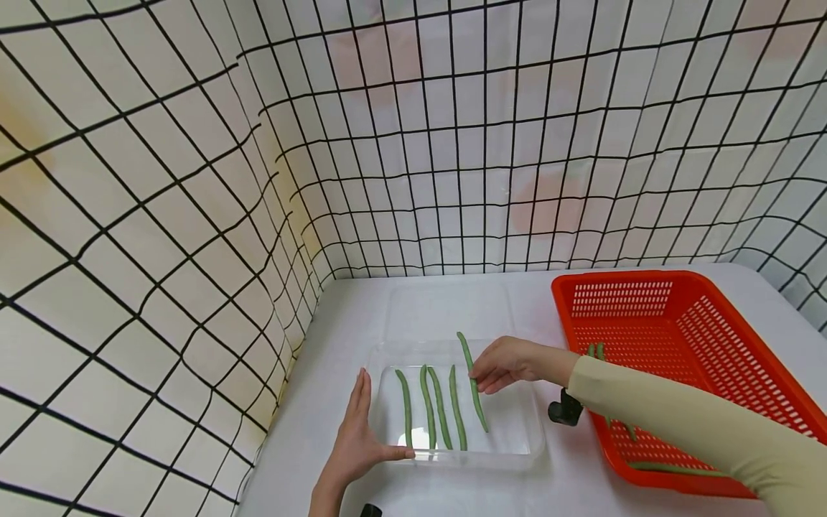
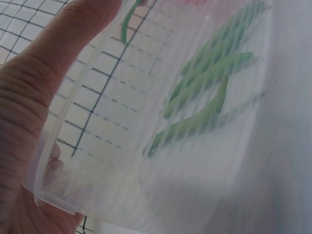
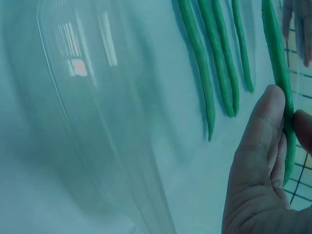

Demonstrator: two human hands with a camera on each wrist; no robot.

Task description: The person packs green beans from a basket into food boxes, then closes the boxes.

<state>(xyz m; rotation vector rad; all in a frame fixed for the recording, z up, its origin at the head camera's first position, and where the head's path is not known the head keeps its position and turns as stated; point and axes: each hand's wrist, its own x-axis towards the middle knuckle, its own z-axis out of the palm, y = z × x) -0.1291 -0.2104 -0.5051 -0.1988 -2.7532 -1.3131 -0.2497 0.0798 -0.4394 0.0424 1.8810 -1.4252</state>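
Pinching a bean [image 1: 477, 401] between thumb and fingertips of the right hand [image 1: 507, 362], so a pretty narrow grip, just wide enough for it. Holding it near the middle, tilted, over the right part of a clear box [image 1: 507, 438], and poking past the far rim in the head view. Can't tell about contact between the near end and the box floor tbh.

Got the left hand [image 1: 362, 438] spread wide at the box's near left corner, with straight fingers along the left wall and the thumb out over the near rim.

Look inside the box and see four more beans [image 1: 456, 406] lying on the floor, roughly side by side, with the middle two nearly touching at their far ends. Just behind, can faintly make out a flat clear sheet [image 1: 446, 312], maybe a lid, hard to say.

Farther right, spot a red basket [image 1: 688, 337] with a few loose beans [image 1: 678, 469] in it, partly hidden under a pale sleeve [image 1: 672, 409]. All on a white table [image 1: 342, 316], fenced at the back and left by black grid [image 1: 485, 143]
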